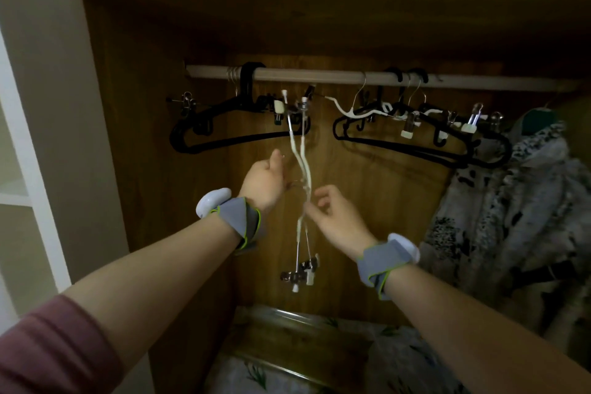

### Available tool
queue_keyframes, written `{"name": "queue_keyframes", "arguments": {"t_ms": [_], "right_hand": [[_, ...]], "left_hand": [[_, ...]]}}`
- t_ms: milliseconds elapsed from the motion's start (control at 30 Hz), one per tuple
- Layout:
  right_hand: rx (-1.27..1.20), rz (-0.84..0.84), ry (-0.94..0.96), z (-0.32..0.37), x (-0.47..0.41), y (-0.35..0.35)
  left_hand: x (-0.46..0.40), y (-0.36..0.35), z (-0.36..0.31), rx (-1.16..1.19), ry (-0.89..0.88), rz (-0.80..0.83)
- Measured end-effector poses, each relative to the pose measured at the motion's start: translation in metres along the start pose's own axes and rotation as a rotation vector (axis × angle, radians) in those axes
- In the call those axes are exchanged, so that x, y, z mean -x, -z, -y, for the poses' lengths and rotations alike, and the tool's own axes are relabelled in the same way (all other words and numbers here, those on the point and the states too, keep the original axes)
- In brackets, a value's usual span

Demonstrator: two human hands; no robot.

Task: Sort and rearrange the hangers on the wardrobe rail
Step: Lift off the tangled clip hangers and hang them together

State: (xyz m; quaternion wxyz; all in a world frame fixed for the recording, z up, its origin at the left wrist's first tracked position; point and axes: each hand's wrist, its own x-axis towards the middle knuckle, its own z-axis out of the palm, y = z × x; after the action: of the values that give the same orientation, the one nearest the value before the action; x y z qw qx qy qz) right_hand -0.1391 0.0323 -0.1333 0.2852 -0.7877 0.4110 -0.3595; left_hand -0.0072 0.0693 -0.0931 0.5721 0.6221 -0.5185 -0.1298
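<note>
Both hands hold two white clip hangers (303, 169) turned on end: left hand (265, 184) grips their hooks, right hand (332, 217) pinches the bars. Next, hook them onto the rail (319, 76) between the black hanger groups.

Black hangers (224, 134), seemingly grey rail (319, 76)

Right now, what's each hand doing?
Left hand: fingers curled at the white clip hangers; the grip itself is hidden.
Right hand: pinching the white clip hangers' bars.

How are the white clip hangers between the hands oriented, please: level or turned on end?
On end: the white clip hangers run vertically, clips at top and bottom, off the rail.
</note>
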Motion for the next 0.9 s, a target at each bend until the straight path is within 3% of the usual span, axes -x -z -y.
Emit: {"name": "queue_keyframes", "arguments": {"t_ms": [100, 300, 367, 500, 567, 667, 767, 833, 900], "right_hand": [[-0.008, 0.128, -0.001, -0.003, 0.009, -0.012], [0.171, 0.107, -0.044, 0.005, -0.003, -0.026], [0.135, 0.106, -0.069, 0.006, -0.006, -0.030], [-0.146, 0.292, -0.137, 0.007, 0.001, -0.037], [-0.132, 0.302, -0.131, 0.005, 0.000, -0.036], [0.043, 0.232, -0.039, 0.001, -0.001, -0.029], [0.212, 0.072, 0.092, -0.006, 0.001, -0.025], [0.191, -0.035, 0.126, -0.011, 0.001, -0.021], [0.016, -0.025, 0.078, -0.015, -0.001, -0.018]], "left_hand": [[-0.008, -0.003, -0.002, 0.045, 0.066, -0.066], [-0.007, -0.012, -0.005, 0.134, 0.062, -0.064], [-0.006, -0.009, -0.006, 0.101, 0.030, -0.063], [-0.009, -0.003, -0.004, 0.057, 0.002, -0.049], [-0.010, -0.003, -0.007, 0.038, 0.028, -0.027], [-0.012, -0.005, -0.009, 0.068, 0.102, 0.006], [-0.015, -0.006, -0.011, 0.241, 0.158, 0.047], [-0.019, -0.007, -0.016, 0.392, 0.216, 0.041], [-0.019, -0.008, -0.025, 0.559, 0.305, 0.044]]}}
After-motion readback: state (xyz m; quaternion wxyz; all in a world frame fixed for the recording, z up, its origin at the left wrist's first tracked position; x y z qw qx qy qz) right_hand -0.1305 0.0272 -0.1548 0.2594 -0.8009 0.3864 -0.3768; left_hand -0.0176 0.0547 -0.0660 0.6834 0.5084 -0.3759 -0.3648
